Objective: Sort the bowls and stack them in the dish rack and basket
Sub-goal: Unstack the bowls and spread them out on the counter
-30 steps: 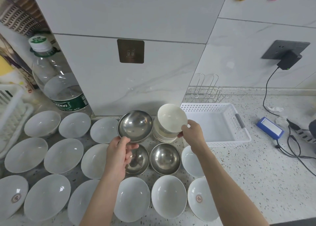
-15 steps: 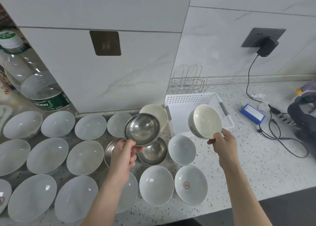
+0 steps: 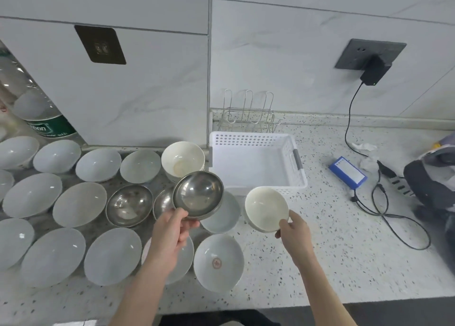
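Sorting is under way: we hold two bowls lifted above the counter (image 3: 320, 247). Our left hand (image 3: 170, 234) pinches the near rim of a steel bowl (image 3: 198, 194), thumb over the edge, above the steel bowls still lying among the white ones. Our right hand (image 3: 294, 232) grips the near rim of a cream bowl (image 3: 266, 208), just near of the white basket (image 3: 253, 164), which looks empty. The wire dish rack (image 3: 248, 113) stands beyond it, against the wall. Next, we judge, the cream bowl goes forward and down into the basket, and the steel one needs carrying farther to the rack.
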